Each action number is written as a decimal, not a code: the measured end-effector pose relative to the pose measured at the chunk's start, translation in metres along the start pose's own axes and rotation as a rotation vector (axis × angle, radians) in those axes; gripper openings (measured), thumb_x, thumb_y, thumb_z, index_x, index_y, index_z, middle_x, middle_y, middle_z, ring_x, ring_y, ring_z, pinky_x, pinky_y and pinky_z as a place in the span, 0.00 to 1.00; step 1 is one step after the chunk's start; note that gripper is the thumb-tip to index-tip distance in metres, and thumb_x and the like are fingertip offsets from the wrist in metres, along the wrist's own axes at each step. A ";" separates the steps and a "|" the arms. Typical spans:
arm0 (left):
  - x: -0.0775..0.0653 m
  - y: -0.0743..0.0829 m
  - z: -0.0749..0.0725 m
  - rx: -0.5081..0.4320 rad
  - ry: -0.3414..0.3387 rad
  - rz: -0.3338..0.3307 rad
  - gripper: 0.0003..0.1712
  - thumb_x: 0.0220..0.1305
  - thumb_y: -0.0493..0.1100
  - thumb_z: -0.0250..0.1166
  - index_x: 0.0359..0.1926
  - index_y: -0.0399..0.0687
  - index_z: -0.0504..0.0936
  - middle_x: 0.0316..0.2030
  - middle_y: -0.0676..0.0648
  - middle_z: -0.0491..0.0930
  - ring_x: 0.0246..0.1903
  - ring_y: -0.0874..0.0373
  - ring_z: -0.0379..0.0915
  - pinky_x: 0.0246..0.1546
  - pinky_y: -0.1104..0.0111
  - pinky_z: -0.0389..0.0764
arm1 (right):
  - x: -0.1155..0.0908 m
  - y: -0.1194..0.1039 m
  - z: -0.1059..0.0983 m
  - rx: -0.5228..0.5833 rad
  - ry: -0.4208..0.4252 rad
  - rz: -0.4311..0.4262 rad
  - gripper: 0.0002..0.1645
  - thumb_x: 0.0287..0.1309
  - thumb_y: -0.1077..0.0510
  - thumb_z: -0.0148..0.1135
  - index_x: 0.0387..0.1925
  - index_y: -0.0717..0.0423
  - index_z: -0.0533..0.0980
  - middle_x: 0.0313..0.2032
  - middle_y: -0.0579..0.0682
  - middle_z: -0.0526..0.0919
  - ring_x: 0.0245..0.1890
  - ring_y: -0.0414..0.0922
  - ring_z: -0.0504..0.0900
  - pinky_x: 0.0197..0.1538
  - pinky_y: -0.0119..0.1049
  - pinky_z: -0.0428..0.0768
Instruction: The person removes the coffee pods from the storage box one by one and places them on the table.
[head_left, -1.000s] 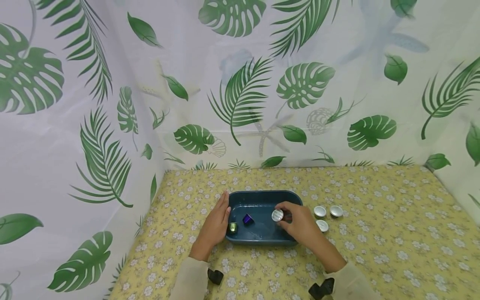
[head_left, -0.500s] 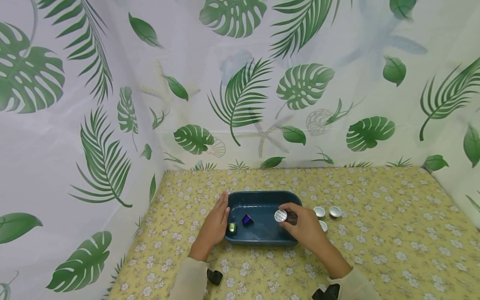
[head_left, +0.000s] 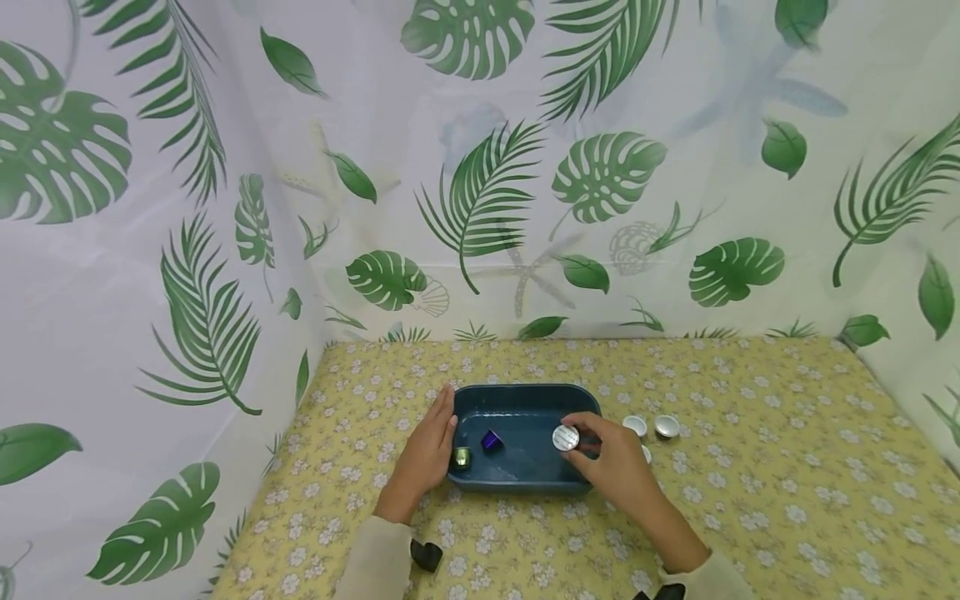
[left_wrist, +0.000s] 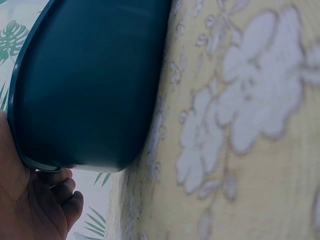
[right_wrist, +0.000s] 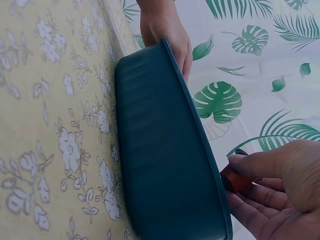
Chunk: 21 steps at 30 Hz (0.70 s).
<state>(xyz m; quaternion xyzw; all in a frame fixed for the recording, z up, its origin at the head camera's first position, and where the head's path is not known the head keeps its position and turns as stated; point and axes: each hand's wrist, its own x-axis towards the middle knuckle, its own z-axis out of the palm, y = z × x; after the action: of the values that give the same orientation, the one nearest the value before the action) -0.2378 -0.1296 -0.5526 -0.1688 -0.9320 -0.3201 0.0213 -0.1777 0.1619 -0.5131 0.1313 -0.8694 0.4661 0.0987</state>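
A dark blue rectangular tray (head_left: 517, 482) sits on the yellow flowered cloth (head_left: 750, 508), and two small capsules lie inside it, both toward its left end: a purple capsule (head_left: 491, 441), tilted over on the bare floor, and a green capsule (head_left: 462, 457) close by the wall in the near left corner. The right hand (head_left: 622, 462) pinches a third one, a silver-faced capsule (head_left: 566, 437), between thumb and fingers, its pale round face showing to the head camera over the right part of the tray (the right wrist view shows its side as reddish brown, just above the rim; whether it touches that rim I cannot tell). The left hand (head_left: 426, 452) lies along the tray's left end, fingers extended and close together, resting against the outside of the wall. Outside the tray, to its right, three more pale-topped pieces sit on the cloth near one another: a nearer cup (head_left: 634, 426), a farther cup (head_left: 667, 427) to the right of it, and a half-hidden cup (head_left: 647, 454), mostly covered by the right hand. Behind the cloth rises a white leaf-printed backdrop (head_left: 495, 300).
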 end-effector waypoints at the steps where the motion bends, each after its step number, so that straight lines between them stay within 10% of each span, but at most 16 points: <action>1: 0.000 0.000 0.000 -0.002 -0.001 0.002 0.32 0.84 0.47 0.41 0.80 0.40 0.48 0.80 0.45 0.43 0.78 0.47 0.45 0.74 0.50 0.55 | -0.001 0.000 0.000 0.002 0.004 0.003 0.26 0.49 0.73 0.76 0.52 0.61 0.81 0.46 0.54 0.86 0.46 0.50 0.86 0.45 0.36 0.86; 21: 0.001 -0.003 0.002 -0.005 0.003 0.007 0.32 0.84 0.47 0.42 0.80 0.40 0.48 0.80 0.46 0.43 0.78 0.48 0.44 0.75 0.50 0.55 | -0.020 0.001 -0.020 0.015 0.050 0.042 0.28 0.49 0.75 0.75 0.54 0.63 0.80 0.49 0.60 0.85 0.47 0.56 0.87 0.45 0.37 0.87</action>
<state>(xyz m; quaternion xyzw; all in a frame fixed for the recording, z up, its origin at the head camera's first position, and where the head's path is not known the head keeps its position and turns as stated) -0.2392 -0.1304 -0.5561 -0.1718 -0.9305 -0.3227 0.0234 -0.1580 0.1822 -0.5084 0.1022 -0.8657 0.4776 0.1098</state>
